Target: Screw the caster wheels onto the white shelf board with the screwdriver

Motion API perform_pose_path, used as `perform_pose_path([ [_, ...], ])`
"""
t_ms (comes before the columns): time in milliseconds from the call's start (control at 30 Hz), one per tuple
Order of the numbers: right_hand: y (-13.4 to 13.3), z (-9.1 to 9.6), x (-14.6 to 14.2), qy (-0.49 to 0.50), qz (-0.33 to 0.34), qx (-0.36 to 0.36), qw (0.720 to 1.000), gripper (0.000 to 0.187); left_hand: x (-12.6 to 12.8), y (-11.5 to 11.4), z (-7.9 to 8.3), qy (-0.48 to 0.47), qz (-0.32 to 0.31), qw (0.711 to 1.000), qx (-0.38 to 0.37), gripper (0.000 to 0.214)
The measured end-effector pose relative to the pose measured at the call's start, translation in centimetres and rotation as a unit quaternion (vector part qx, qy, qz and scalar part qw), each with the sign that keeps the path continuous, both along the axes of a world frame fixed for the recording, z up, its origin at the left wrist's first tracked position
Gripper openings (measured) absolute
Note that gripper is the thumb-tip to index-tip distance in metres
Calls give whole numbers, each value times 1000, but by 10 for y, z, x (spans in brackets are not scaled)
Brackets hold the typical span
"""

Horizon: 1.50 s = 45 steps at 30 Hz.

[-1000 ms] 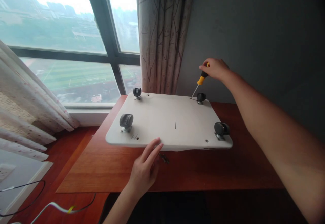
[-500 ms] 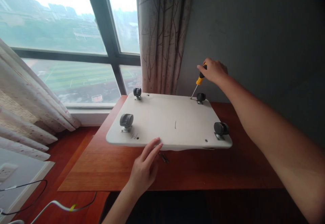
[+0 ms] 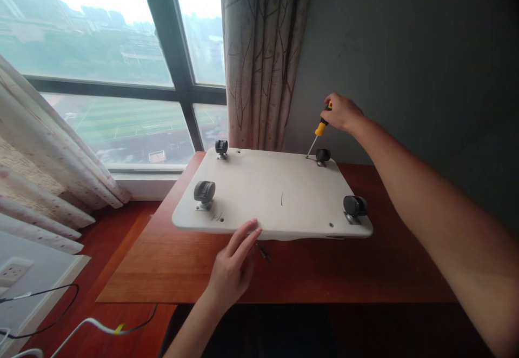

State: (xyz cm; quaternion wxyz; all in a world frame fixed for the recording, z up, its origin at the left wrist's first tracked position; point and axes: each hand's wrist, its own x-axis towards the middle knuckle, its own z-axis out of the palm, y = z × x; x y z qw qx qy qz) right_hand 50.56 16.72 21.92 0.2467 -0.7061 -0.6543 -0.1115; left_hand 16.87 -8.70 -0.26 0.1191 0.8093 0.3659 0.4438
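A screwdriver with a yellow and black handle is gripped in my right hand. Its shaft slants down to a hole at the far edge of a white board, beside the far right caster. My left hand rests its outstretched fingertips on the board's near edge; the other fingers are partly hidden. Black casters stand up near the board's corners, among them one at far left, one at near left and one at near right.
The board lies on a reddish-brown wooden table. Small metal pieces, perhaps screws, lie just in front of it. Beyond are a window, a patterned curtain and a grey wall. A white cable runs at lower left.
The whole view has shifted slightly. My right hand has turned a little on the screwdriver handle, whose tip stays at the same hole. My left hand keeps its place on the board's edge.
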Motion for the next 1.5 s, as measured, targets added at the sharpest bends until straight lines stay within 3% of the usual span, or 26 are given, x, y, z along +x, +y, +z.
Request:
perform_pose_path([
  [300,-11,-1,-3,-34,-7,25,999,40,1,0,2,0,3,1000,2,64],
  [533,-3,2,1,-5,23,-17,1000,37,1,0,-1,-1,1,1000,2,64],
  [700,-15,-2,-3,-38,-18,23,999,40,0,0,-1,1,-3,1000,-5,63],
  [900,-13,-4,-1,-25,-8,12,1000,33,0,0,0,0,-1,1000,-6,64],
  [1033,-11,-5,2,2,-4,9,1000,39,0,0,-1,0,1,1000,-7,64],
  [1500,-26,1,-4,-44,-28,9,999,40,0,0,-1,5,5,1000,-4,64],
])
